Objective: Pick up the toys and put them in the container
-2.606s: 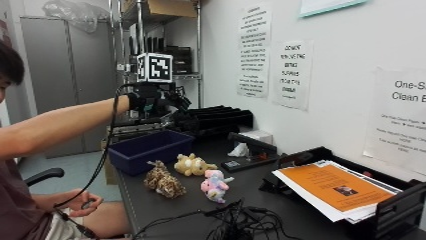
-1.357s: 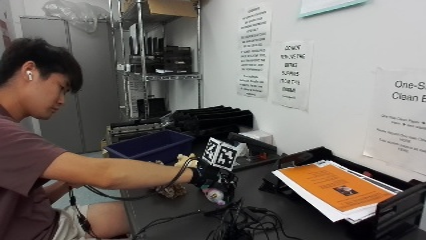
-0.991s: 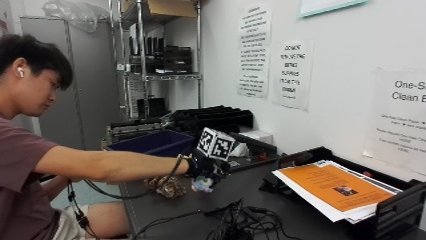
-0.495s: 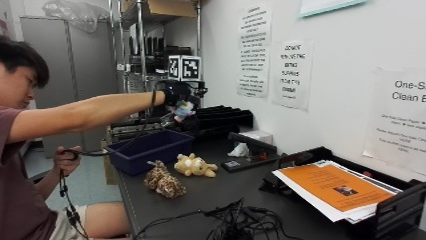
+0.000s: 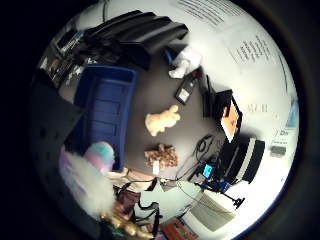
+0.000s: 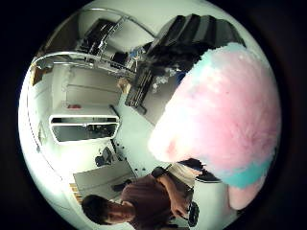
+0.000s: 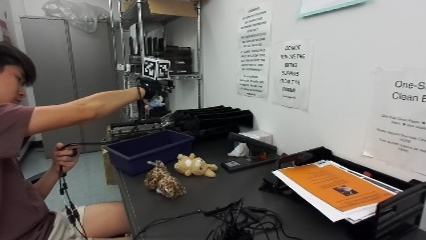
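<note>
My gloved right hand (image 7: pixel 153 89) is raised high over the far end of the blue container (image 7: pixel 150 150) and grips a pink, white and pale blue plush toy (image 7: pixel 157 103). That toy fills much of the thumb side palm view (image 6: pixel 220 120) and shows beside the palm in the little finger side view (image 5: pixel 85 170). Below, the empty blue container (image 5: pixel 105 110) stands on the dark table. A yellow plush toy (image 7: pixel 193 165) (image 5: pixel 161 120) and a brown spotted toy (image 7: pixel 163 182) (image 5: pixel 161 155) lie on the table beside the container.
Black stacked trays (image 7: pixel 213 120) stand behind the container against the wall. A black device (image 7: pixel 249 162) and a white packet (image 7: pixel 239 150) lie further right. A paper tray with an orange sheet (image 7: pixel 333 187) and a tangle of cables (image 7: pixel 233 225) occupy the near end.
The hand reached down to the table, took the pink plush toy from beside the other two, then lifted it up and across to above the blue container.
</note>
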A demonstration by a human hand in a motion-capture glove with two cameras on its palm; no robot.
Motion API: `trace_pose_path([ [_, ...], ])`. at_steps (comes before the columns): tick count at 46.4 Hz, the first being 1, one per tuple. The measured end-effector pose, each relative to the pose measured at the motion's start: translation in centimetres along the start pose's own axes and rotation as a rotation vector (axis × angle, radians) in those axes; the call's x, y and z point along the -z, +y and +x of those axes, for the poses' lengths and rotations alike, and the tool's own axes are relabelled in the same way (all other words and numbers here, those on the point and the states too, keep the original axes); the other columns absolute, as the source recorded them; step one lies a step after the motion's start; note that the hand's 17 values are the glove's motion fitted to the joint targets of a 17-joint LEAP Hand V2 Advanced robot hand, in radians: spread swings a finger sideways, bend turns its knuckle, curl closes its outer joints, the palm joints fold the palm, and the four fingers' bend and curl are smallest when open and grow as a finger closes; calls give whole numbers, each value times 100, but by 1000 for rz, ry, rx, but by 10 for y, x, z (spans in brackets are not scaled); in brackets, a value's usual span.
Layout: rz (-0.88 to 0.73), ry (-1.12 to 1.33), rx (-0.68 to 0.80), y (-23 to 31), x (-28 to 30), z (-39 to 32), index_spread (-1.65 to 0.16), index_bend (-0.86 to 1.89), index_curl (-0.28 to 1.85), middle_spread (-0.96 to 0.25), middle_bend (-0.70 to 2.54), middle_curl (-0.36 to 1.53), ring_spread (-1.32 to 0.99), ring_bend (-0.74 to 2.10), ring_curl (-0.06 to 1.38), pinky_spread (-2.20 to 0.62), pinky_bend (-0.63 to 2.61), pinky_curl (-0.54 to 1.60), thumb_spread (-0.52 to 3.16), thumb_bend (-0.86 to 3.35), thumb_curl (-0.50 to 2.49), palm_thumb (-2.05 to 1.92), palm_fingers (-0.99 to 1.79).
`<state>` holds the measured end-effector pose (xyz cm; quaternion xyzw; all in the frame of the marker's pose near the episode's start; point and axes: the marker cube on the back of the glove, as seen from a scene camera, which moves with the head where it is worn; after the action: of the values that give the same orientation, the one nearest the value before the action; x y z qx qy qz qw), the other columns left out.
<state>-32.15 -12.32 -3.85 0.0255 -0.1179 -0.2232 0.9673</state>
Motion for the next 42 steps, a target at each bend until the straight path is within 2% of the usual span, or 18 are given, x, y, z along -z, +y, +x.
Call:
trace_pose_path([
  [8, 27, -24, 11, -15, -17, -19, -18, 112, 94, -23, 131, 100, -44, 145, 78, -41, 113, 59, 42, 5, 93, 62, 82],
  [11, -31, 21, -17, -14, -27, -15, -19, 107, 95, -24, 129, 101, -44, 145, 78, -41, 118, 61, 45, 3, 94, 61, 76],
  [14, -125, 87, -64, -13, -37, -11, -19, 91, 96, -25, 121, 99, -42, 148, 79, -39, 122, 62, 57, 0, 92, 57, 56],
  [15, -156, 103, -75, -12, -40, -10, -20, 95, 98, -25, 123, 100, -42, 148, 79, -39, 124, 63, 54, 1, 93, 58, 64],
  [18, -246, 144, -104, -9, -48, -7, -19, 65, 91, -25, 108, 94, -39, 141, 77, -36, 122, 62, 79, -4, 86, 46, 14],
  [19, -263, 155, -110, -8, -49, -6, -18, 46, 85, -23, 85, 87, -36, 127, 74, -31, 130, 65, 85, -6, 83, 40, -40],
  [21, -264, 166, -102, -6, -49, -3, -18, 35, 80, -18, 68, 81, -30, 110, 71, -23, 132, 63, 94, -6, 79, 35, -55],
  [26, -199, 144, -85, -1, -40, 3, -18, 14, 63, -11, 39, 68, -21, 79, 58, -12, 124, 55, 109, -4, 69, 24, -46],
  [30, -186, 146, -121, 8, -27, 14, -18, 10, 54, -7, 26, 62, -17, 66, 51, -7, 115, 51, 118, -4, 63, 19, -37],
  [37, -269, 252, -171, 20, -2, 30, -17, 7, 45, -4, 16, 55, -11, 53, 45, -1, 104, 45, 126, -2, 55, 12, -28],
  [42, -236, 274, -225, 51, 20, 65, -17, 7, 40, -2, 14, 51, -9, 48, 43, 0, 100, 43, 130, -2, 51, 10, -25],
])
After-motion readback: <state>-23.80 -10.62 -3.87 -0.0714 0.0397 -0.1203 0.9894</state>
